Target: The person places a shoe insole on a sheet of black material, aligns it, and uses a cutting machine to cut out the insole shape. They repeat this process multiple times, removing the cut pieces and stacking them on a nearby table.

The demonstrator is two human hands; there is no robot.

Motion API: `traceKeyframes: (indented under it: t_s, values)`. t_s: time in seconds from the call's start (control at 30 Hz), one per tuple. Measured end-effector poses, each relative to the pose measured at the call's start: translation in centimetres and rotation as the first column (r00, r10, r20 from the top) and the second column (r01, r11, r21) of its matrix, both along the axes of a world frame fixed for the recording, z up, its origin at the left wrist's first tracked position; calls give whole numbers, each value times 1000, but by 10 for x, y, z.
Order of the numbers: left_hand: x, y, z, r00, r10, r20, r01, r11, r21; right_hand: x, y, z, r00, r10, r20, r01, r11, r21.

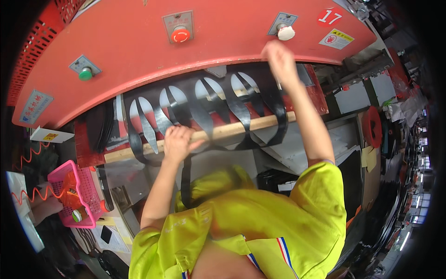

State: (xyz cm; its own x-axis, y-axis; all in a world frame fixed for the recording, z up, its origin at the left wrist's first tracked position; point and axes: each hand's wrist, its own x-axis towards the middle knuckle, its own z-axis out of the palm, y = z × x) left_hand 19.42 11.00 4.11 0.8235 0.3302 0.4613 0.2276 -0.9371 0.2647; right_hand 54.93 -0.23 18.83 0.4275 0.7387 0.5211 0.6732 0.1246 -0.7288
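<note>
Left hand (178, 143) low, right hand (281, 61) high

The left hand is palm down. Its left fingers (180, 132) are close together and bent down at the tips. The left thumb (197, 144) sticks out to the side, toward the right hand. Just below that hand is the left wrist (173, 160), and the left forearm (159, 191) slants down and a bit to the left from it.

The right hand is up and well over to the right of the left one. It looks blurry. The right fingers (274, 49) seem curled in, but it is hard to see how tightly. The right wrist (291, 84) is just below them, and the right forearm (308, 114) slants down and to the right.
</note>
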Motion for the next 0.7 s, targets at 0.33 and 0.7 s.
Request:
traceKeyframes:
  t_s: [0.33,0.7]
  values:
    - [16,5,18,995,93,-31,-98,978,-185,-117,-75,-133,890,-201,409,360,861,-360]
    - [-23,-53,17,992,60,-112,-79,982,-173,-144,-136,-108,962,-1,272,178,758,-627]
